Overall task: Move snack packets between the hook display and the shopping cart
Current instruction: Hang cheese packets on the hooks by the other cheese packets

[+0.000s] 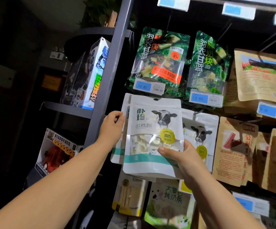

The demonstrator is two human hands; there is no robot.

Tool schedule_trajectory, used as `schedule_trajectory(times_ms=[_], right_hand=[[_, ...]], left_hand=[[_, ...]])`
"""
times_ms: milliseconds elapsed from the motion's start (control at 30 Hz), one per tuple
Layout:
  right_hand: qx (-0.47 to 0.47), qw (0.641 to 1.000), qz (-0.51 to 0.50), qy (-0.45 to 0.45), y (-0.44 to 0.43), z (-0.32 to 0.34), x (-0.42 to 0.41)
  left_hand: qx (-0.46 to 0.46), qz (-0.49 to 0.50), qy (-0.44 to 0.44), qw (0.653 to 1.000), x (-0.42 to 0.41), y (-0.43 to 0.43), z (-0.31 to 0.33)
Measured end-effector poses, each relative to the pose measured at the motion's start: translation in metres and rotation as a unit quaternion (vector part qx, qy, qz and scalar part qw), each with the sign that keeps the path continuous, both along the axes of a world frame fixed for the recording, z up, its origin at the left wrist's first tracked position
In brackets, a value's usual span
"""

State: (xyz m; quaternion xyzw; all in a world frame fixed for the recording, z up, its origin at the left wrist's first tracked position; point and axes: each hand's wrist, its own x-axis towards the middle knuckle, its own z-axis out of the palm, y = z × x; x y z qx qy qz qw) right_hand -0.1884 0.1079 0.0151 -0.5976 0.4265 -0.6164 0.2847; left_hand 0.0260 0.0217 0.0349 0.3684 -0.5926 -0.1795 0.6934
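r hand (180, 157) grips white cow pkt (152, 128) – l hand (113, 125) curled by rear pkts (117, 155)

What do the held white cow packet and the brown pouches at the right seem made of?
White cow packet: probably plastic film, matte white with a glossy clear window, where light glints and pieces show through. The right hand pinches its lower corner. Brown pouches: apparently kraft paper, matte, tan, without glare; any inner lining is hidden.
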Motion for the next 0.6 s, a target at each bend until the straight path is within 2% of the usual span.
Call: schedule_trajectory(times_ms=[67, 300, 600], right_hand=[[0.003, 1.0, 0.002, -0.005, -0.006, 0.004, 0.004], [0.007, 1.0, 0.019, -0.004, -0.029, 0.008, 0.017], [0.035, 0.999, 0.021, 0.006, -0.049, 0.009, 0.025]], left_hand=[[-0.01, -0.015, 0.01, 1.0, -0.001, 0.011, 0.002], [0.075, -0.129, -0.005, 0.989, -0.001, 0.02, 0.008], [0.078, -0.079, -0.041, 0.993, -0.005, -0.019, -0.003]])
